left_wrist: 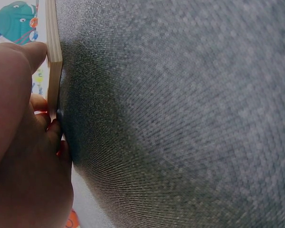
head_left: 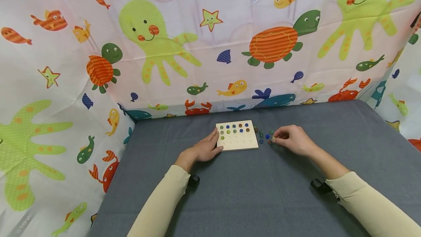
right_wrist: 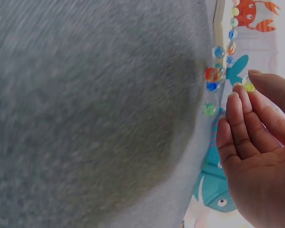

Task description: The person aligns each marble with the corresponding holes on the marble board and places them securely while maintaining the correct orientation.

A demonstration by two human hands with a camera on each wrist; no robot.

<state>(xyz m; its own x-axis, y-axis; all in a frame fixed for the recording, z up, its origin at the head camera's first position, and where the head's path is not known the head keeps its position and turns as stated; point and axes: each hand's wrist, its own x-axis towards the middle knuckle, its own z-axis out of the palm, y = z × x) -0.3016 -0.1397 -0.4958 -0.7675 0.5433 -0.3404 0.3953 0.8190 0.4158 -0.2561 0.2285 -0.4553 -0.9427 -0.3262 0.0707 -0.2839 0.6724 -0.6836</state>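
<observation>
A light wooden board (head_left: 237,145) with rows of round hollows lies on the grey cloth, marbles filling its far rows. My left hand (head_left: 206,148) rests against the board's left edge, thumb on the corner; the left wrist view shows the thumb pressed to the board's side (left_wrist: 53,52). Loose marbles (head_left: 263,135) lie just right of the board. My right hand (head_left: 291,139) hovers over them and pinches a yellow-green marble (right_wrist: 248,86) between thumb and fingertips. Red, blue and green loose marbles (right_wrist: 211,76) sit on the cloth below it.
The grey tabletop (head_left: 263,193) stretches toward me in front of the board. A sea-creature patterned sheet (head_left: 210,39) walls in the back and both sides. Small black clips (head_left: 318,185) sit near each sleeve.
</observation>
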